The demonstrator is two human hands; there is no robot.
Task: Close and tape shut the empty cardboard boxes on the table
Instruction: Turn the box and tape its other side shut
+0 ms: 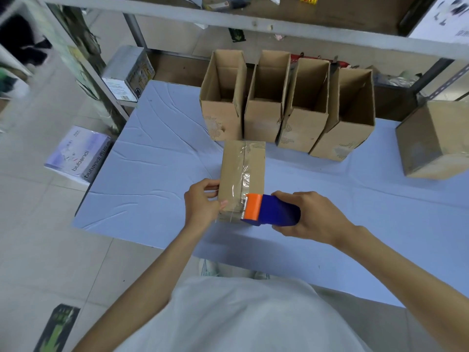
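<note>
At the near middle of the table [157,158], on its pale blue cover: one closed box [253,171], lying lengthwise away from the person, with one strip of clear tape [245,174] along its top seam. One tape dispenser [270,210], blue body with orange head, its toothed edge set on the box's near end. Left hand [203,201]: fingers curled round the box's near left edge, thumb pressed on top. Right hand [312,214]: wrapped round the dispenser's blue body; the roll inside is hidden. Behind, in a row touching side by side: four open boxes [266,102], upright, flaps standing, their floors mostly in shadow. Far right: one further box [431,141], blurred and cut off by the picture's edge. On the floor to the left: one white carton [78,153] with printed lettering. Beyond it, on a low shelf: one grey carton [127,74], its labels too small to read.
</note>
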